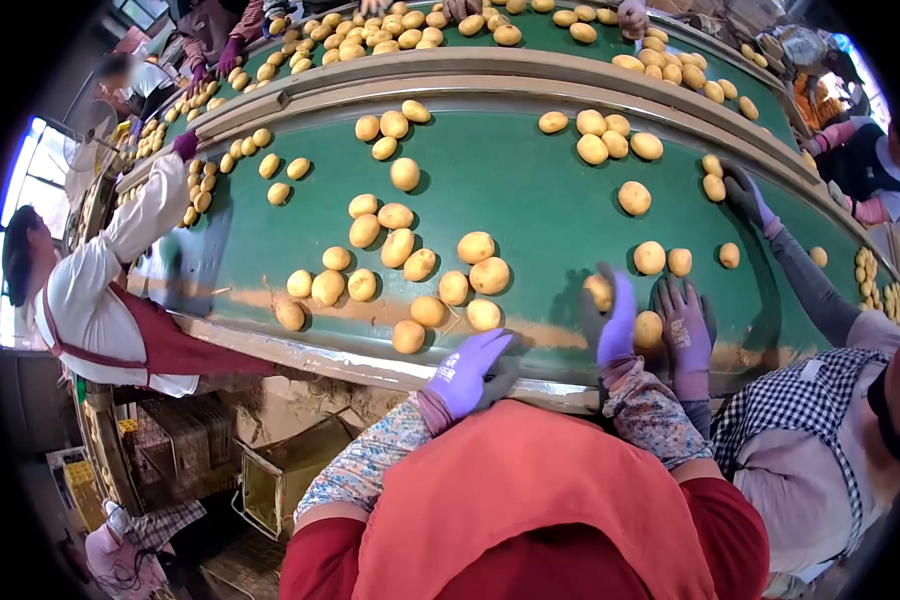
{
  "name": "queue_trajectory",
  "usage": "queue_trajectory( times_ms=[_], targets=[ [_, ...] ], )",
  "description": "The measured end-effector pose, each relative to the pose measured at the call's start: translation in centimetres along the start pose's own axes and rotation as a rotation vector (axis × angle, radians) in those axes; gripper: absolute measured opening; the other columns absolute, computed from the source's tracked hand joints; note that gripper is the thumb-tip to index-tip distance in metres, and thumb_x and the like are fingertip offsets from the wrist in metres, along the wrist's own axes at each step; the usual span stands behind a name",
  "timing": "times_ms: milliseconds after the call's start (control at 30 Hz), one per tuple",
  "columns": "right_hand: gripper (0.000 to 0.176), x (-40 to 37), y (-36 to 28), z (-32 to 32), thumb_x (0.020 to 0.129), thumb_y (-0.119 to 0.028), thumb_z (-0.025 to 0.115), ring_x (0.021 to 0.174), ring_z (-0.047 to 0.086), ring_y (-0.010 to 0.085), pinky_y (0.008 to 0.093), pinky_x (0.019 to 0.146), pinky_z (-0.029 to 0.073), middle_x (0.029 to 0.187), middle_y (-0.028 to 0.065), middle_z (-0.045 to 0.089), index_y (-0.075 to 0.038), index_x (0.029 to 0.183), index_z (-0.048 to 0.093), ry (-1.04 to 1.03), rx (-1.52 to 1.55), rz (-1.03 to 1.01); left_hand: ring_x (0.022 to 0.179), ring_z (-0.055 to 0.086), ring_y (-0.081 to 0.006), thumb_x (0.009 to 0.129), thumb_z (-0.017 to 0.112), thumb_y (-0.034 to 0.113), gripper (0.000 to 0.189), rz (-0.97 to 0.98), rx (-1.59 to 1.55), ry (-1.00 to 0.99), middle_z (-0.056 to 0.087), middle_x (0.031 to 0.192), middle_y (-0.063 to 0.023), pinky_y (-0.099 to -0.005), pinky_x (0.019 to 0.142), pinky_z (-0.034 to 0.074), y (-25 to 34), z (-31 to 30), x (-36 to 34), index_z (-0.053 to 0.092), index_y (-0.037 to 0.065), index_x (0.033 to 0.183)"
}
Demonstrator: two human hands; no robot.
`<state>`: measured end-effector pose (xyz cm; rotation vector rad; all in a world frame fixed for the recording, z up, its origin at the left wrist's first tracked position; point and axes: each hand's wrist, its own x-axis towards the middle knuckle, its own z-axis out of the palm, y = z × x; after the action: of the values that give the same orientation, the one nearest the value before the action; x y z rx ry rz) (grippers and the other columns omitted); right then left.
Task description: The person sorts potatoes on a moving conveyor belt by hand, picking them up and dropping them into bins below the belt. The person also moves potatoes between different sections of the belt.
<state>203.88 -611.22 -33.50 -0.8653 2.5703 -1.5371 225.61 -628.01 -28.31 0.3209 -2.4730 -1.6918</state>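
My left hand [467,374], in a purple and grey glove, is at the near edge of the green belt [540,190]. Its fingers are stretched out, with nothing seen in them, just below a yellow potato [484,315]. Further right, my right hand [618,318] is upright over the belt, its gloved fingers round a potato [599,291]. Another potato [648,328] lies just right of it, beside a co-worker's gloved hand [683,325]. More potatoes lie in loose groups across the belt, one group [397,247] beyond my left hand.
A co-worker at the right [800,410] reaches over the belt, the other hand [747,195] by two potatoes. Another person [110,300] leans in from the left. Beyond a raised rail [490,68] runs a second belt with potatoes and hands. A metal-framed bin [295,470] stands below left.
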Motion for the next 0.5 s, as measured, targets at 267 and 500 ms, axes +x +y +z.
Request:
queue_trajectory(
  times_ms=[267, 500],
  targets=[
    [0.053, 1.3, -11.1, 8.9, 0.076, -0.019, 0.073, 0.115, 0.058, 0.0415, 0.0461, 0.091, 0.053, 0.139, 0.0212, 0.051, -0.019, 0.128, 0.062, -0.417, -0.593, -0.504, 0.101, 0.07, -0.0227, 0.094, 0.068, 0.015, 0.038, -0.187, 0.005, 0.206, 0.072, 0.113, -0.0152, -0.035, 0.089, 0.055, -7.4, -10.3, -2.4, 0.063, 0.003, 0.13],
    [0.047, 10.0, -17.9, 10.7, 0.09, -0.014, 0.061, 0.097, 0.068, 0.0337, 0.0448, 0.083, 0.057, 0.123, 0.0193, 0.061, -0.023, 0.135, 0.056, -0.764, -0.424, 0.232, 0.1, 0.067, -0.0198, 0.096, 0.067, 0.014, 0.03, -0.175, 0.076, 0.46, 0.072, 0.113, -0.0126, -0.0325, 0.087, 0.054, -9.4, -19.8, -6.8, 0.067, 0.001, 0.123]
  ],
)
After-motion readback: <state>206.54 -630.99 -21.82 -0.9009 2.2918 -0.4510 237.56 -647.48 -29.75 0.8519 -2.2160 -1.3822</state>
